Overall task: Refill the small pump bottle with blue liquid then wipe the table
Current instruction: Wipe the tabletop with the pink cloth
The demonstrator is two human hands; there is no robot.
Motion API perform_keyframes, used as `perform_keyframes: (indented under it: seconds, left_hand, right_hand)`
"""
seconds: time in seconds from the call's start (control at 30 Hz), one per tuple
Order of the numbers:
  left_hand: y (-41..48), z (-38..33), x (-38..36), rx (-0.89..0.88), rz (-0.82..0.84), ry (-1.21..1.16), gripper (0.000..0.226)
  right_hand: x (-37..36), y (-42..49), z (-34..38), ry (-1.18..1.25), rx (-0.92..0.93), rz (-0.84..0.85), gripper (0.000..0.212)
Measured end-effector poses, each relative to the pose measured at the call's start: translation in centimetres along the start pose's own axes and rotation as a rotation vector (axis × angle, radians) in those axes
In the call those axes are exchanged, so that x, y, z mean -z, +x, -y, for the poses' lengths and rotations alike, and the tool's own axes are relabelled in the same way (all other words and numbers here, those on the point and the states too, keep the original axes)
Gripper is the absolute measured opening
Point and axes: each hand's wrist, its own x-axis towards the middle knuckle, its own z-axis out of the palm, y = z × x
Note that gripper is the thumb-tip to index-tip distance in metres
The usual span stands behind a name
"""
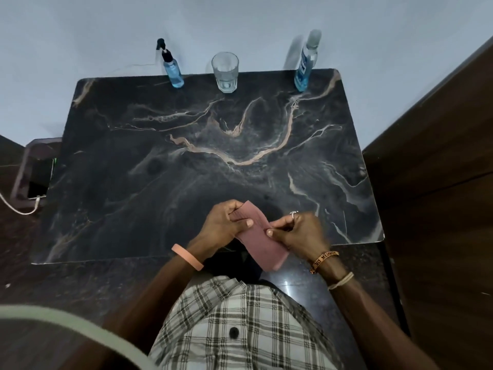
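One bench (pixel 186 156) took up most of the space in front of me: a dark top veined with pale streaks, set against a light wall. One brown wooden cabinet (pixel 440 182) stood to its right. A single person in a checked shirt (pixel 240 329) stood at the bench's near edge.

Both hands were busy with one folded pink cloth (pixel 266 252), held at the near edge, its lower end reaching past that edge over the floor. The left hand (pixel 221 225) gripped the cloth's upper end, fingers curled behind it and thumb laid across the front. The right hand (pixel 301 233) pinched the cloth's right edge about midway along, between thumb and forefinger.

Three things stood upright in a row along the far edge, well apart from one another and from the hands — two bottles and one glass. At the right was the taller bottle (pixel 305 65), labelled, with blue liquid in it and a clear top. In the middle stood the clear glass (pixel 225 72); I could not tell whether anything was in it. At the left stood the small pump bottle (pixel 172 69), black pump on, blue liquid inside.

Beside the bench's left edge, lower down, one phone (pixel 40 180) lay with one white cable (pixel 16 209) plugged in.

I counted three wristbands — one peach band (pixel 186 256) on the left wrist, one orange band (pixel 324 260) and one pale band (pixel 341 280) on the right. One ring (pixel 293 213) sat on a right-hand finger.
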Motion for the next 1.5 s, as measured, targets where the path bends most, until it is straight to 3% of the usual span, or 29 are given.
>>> perform_keyframes:
  seconds: [0.1, 0.27, 0.3, 0.33, 0.4, 0.47, 0.6, 0.67, 0.8, 1.0, 1.07, 1.17, 1.2, 1.3, 1.37, 1.47, 1.5]
  left_hand:
    - [-0.7, 1.4, -1.2, -0.042, -0.053, 0.282, 0.019]
    - [-0.6, 2.0, -2.3, -0.118, -0.178, 0.225, 0.044]
    - [-0.3, 2.3, -2.3, -0.095, -0.186, 0.261, 0.044]
    - [-0.1, 2.7, -2.3, -0.067, -0.176, 0.313, 0.043]
    - [0.1, 3.5, -2.3, -0.021, -0.131, 0.397, 0.043]
    - [0.0, 4.5, -2.4, -0.025, -0.124, 0.426, 0.042]
    - [-0.8, 5.1, -3.1, -0.089, -0.152, 0.435, 0.038]
    - [-1.2, 5.3, -3.1, -0.102, -0.165, 0.423, 0.037]
    - [-1.8, 5.9, -2.7, -0.091, -0.178, 0.385, 0.037]
    - [-2.0, 6.7, -1.3, -0.04, -0.247, 0.341, 0.033]
    - [-1.6, 6.5, -0.7, -0.027, -0.268, 0.298, 0.033]
    - [-1.6, 6.2, -0.1, -0.023, -0.308, 0.26, 0.031]
    - [-1.7, 6.1, 0.0, -0.026, -0.312, 0.245, 0.031]
    - [-1.4, 5.9, 0.2, -0.014, -0.316, 0.24, 0.031]
    - [-1.2, 6.0, -0.1, -0.027, -0.285, 0.245, 0.031]
    - [-0.3, 5.6, -0.5, -0.069, -0.26, 0.243, 0.03]
    - [0.1, 5.4, -0.5, -0.079, -0.255, 0.249, 0.03]
  right_hand:
    - [-0.5, 0.0, -1.4, 0.05, -0.032, -0.033, 0.016]
    - [1.9, 2.2, -3.4, 0.317, -0.05, -0.238, 0.02]
    - [2.4, 3.0, -3.9, 0.171, -0.039, -0.201, 0.027]
    - [2.6, 3.8, -4.4, -0.122, -0.02, -0.148, 0.04]
    - [2.4, 4.3, -5.6, -0.618, -0.013, -0.207, 0.058]
    - [1.3, 4.9, -5.6, -0.626, 0.071, -0.273, 0.063]
    - [-2.4, 6.0, -6.2, -0.799, 0.177, -0.136, 0.087]
    - [-4.4, 7.4, -6.0, -0.835, 0.128, -0.105, 0.094]
    - [-6.8, 8.9, -5.1, -0.805, 0.116, -0.197, 0.06]
    - [-7.8, 9.7, -5.1, -1.001, 0.628, 0.062, 0.051]
    - [-5.8, 11.9, -4.6, -1.059, 0.488, 0.025, 0.053]
    - [-5.0, 12.5, -4.0, -0.945, 0.132, -0.191, 0.053]
    - [-5.8, 11.2, -4.5, -0.933, 0.173, -0.198, 0.054]
    - [-6.8, 7.6, -5.7, -1.011, 0.488, 0.072, 0.058]
    - [-4.8, 9.1, -5.6, -1.076, 0.506, 0.043, 0.059]
    - [-2.4, 13.2, -3.3, -0.898, -0.019, -0.248, 0.061]
    - [-2.6, 13.8, -2.1, -0.819, -0.139, -0.267, 0.062]
